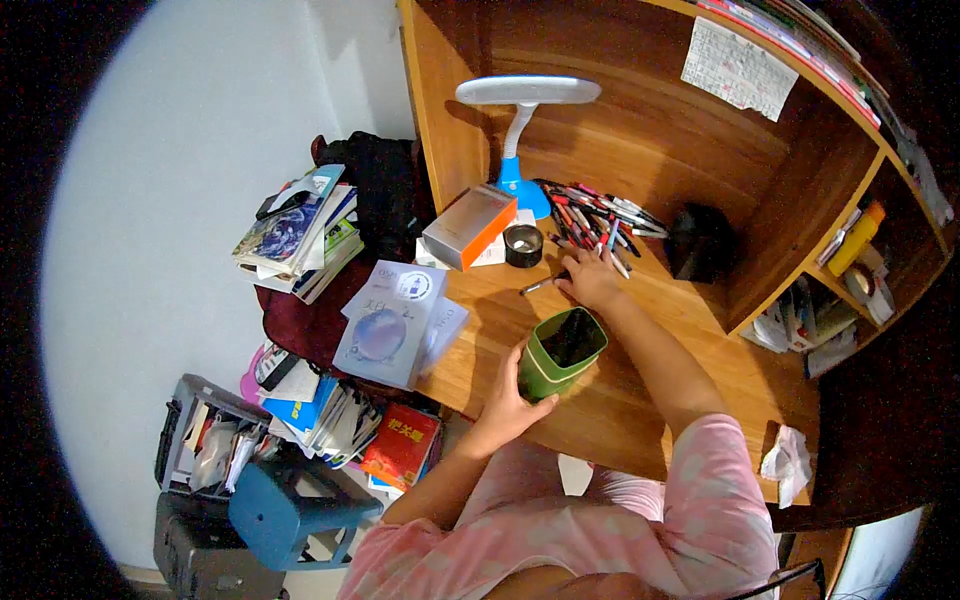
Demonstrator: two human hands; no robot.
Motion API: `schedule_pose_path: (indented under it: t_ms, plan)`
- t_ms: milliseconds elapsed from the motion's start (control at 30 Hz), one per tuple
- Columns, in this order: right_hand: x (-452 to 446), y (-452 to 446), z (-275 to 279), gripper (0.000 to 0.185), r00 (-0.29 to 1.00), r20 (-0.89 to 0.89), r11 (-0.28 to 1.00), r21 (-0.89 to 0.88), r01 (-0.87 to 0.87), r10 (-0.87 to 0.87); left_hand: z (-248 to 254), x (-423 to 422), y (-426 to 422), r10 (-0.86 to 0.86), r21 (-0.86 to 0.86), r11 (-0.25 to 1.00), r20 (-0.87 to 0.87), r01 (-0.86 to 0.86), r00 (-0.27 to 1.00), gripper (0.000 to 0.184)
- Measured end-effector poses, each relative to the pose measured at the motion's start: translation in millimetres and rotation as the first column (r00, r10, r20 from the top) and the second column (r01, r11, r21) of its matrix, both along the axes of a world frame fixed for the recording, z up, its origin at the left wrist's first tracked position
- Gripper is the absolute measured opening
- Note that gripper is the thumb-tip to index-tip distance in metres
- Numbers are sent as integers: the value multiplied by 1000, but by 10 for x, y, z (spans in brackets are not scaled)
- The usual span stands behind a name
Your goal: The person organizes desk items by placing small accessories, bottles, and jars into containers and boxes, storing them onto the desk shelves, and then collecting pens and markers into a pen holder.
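My left hand point(505, 405) is wrapped round the side of a green pen holder point(552, 380), which it tilts over the desk's front part. The holder's mouth faces up toward me, and its inside looks dark. Beyond it, my right hand point(592, 280) reaches down to the desk at the near edge of a heap of pens point(600, 215), its fingers spread. One single pen point(536, 286) lies by those fingertips. Whether any finger presses on a pen is too small to make out.
A blue-based desk lamp point(520, 185), an orange and grey box point(470, 230) and a roll of black tape point(523, 245) stand behind. Plastic folders point(385, 330) lie at the left, a black box point(697, 243) to the right. Crumpled tissue point(787, 463) sits near the right edge.
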State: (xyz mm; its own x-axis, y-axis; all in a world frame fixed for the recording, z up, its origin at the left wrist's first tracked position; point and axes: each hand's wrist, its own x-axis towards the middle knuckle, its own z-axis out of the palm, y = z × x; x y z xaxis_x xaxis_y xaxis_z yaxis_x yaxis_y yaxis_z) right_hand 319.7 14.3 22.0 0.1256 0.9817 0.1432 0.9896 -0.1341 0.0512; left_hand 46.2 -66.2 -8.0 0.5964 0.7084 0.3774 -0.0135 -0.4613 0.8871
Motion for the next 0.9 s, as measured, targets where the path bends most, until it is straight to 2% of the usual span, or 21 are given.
schedule_pose_path:
  t_ms: [33,133,233,333,433,533,633,733,833,900]
  plan:
    - [-3,-29,29,50,1000,-23,998,-55,-18,16,-9,-1,-8,2,-8,1000,-10,-2,1000,90]
    - [15,-146,46,36,986,19,986,-15,-166,166,12,-11,-17,14,0,1000,-33,-14,999,90]
    - [49,-263,31,27,969,-52,970,-3,-243,243,-23,10,-9,9,-31,999,3,-9,1000,90]
    - [62,-437,83,21,929,13,921,124,-369,370,-31,23,-3,0,-33,999,22,1,1000,91]
    - [45,-517,147,19,934,-108,939,78,-335,342,-75,22,20,9,19,1000,2,-9,1000,91]
    - [0,-566,83,21,934,-276,971,-12,-240,228,-41,23,7,-21,-52,998,38,23,999,91]
    - [-67,-539,26,21,925,-260,961,97,-260,276,-76,47,19,-21,-51,998,61,24,998,91]
    - [-102,-397,-54,23,944,-162,955,127,-269,287,-44,37,22,-17,-18,1000,47,18,999,91]
    - [-149,-237,-79,33,971,-75,949,243,-204,228,-140,37,48,-9,-51,999,28,10,1000,92]
    - [-152,-143,-126,34,990,-63,939,330,-98,126,-128,31,26,-2,-61,998,22,3,1000,92]
